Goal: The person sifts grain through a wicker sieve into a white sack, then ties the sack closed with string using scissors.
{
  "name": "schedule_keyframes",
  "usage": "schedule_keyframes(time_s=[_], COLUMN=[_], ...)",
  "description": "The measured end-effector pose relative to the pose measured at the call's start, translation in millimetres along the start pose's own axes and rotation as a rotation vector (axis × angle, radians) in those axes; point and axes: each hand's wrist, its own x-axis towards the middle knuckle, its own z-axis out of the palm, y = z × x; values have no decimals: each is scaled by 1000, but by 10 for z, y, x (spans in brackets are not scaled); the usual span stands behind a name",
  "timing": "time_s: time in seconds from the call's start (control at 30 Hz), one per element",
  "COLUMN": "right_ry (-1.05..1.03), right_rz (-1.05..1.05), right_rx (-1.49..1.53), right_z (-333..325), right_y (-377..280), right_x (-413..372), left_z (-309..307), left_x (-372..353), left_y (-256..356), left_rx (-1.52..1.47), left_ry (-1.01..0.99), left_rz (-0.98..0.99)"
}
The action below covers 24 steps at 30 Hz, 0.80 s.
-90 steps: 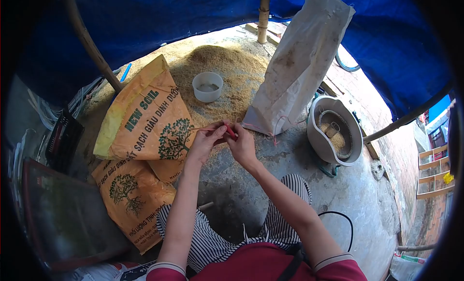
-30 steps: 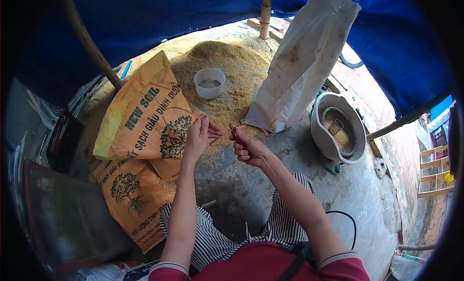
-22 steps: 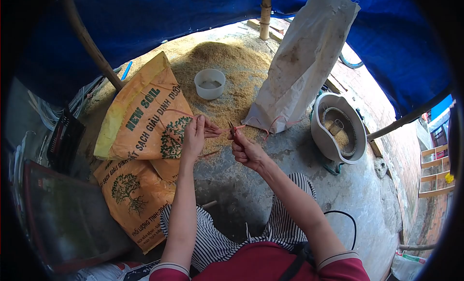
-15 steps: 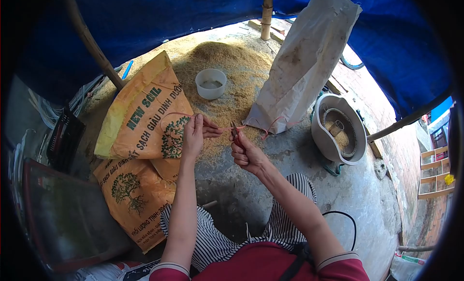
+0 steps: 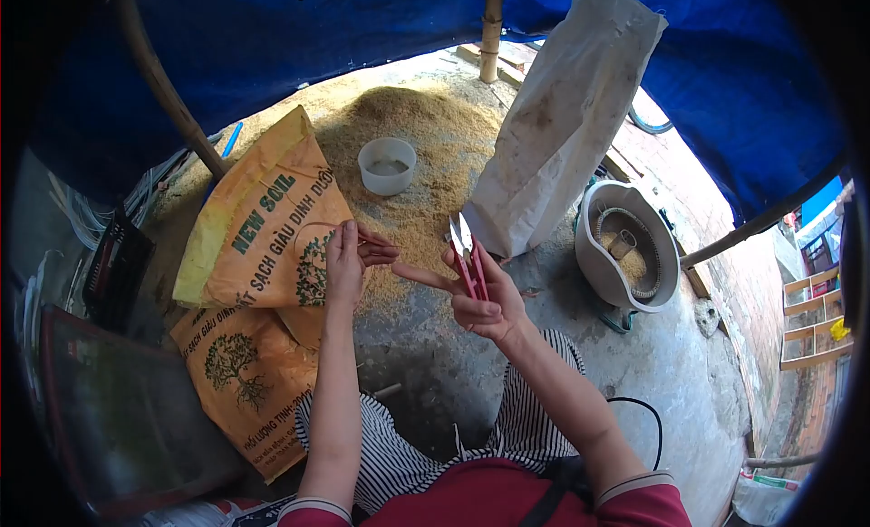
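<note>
My right hand (image 5: 489, 300) grips red-handled thread snips (image 5: 473, 275), their two metal blades pointing up and slightly apart. Its index finger stretches left toward my left hand (image 5: 349, 266). Thumb and fingers of that hand are pinched together on a thin pink string (image 5: 313, 226), which loops faintly in front of the orange soil bag (image 5: 263, 228). Just beyond the snips stands a tall white sack (image 5: 553, 137), leaning to the right, its lower edge partly behind my right hand.
A white plastic tub (image 5: 388, 184) sits on a pile of husk-like grains (image 5: 417, 115). At right, a pale bucket (image 5: 594, 255) holds grain and a wire piece. Another orange bag (image 5: 236, 373) lies at left. A blue tarp (image 5: 390, 19) hangs behind, beside a bamboo post (image 5: 490, 38).
The snips have turned upright in my right hand, their blades now away from the string. That hand has shifted right, with its index finger extended. My left hand keeps its pinch.
</note>
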Motion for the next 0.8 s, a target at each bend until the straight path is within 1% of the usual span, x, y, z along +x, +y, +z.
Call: schedule_keyframes(time_s=[0.1, 0.23, 0.3, 0.33, 0.37, 0.43, 0.47, 0.5, 0.57, 0.6, 0.7, 0.77, 0.8], right_ry=[-26, -13, 56, 53, 49, 50, 49, 47, 78, 108, 89, 94, 101], right_rz=[33, 37, -51, -51, -72, -94, -106, -118, -121, -123, -120, -110, -96], right_rx=[-69, -69, -122, -119, -106, -91, -98, -106, -103, -103, -100, -70, -40], right_z=[4, -8, -32, -39, -40, -53, -66, -83, -141, -168, -219, -201, -198], right_y=[2, 31, 50, 60, 65, 62, 58, 56, 45, 35, 35, 37, 40], right_x=[11, 5, 12, 31, 43, 47, 52, 55, 47, 44, 65, 77, 85], left_z=[6, 24, 61, 90, 93, 119, 139, 165, 213, 229, 237, 175, 122], left_x=[-42, -57, -86, -114, -123, -149, -163, -183, -206, -209, -207, -164, -148], left_y=[-2, 15, 93, 130, 127, 120, 130, 147, 158, 146, 130, 163, 185], left_rx=[26, 21, 146, 128, 130, 15, -93, -92, 211, 212, 256, 270, 269], left_ry=[54, 66, -38, -117, -116, -251, -309, -307, -412, -414, -381, -72, -68], left_rz=[-26, -28, -37, -65, -66, -84, -108, -111, -31, -32, -1, -43, -45])
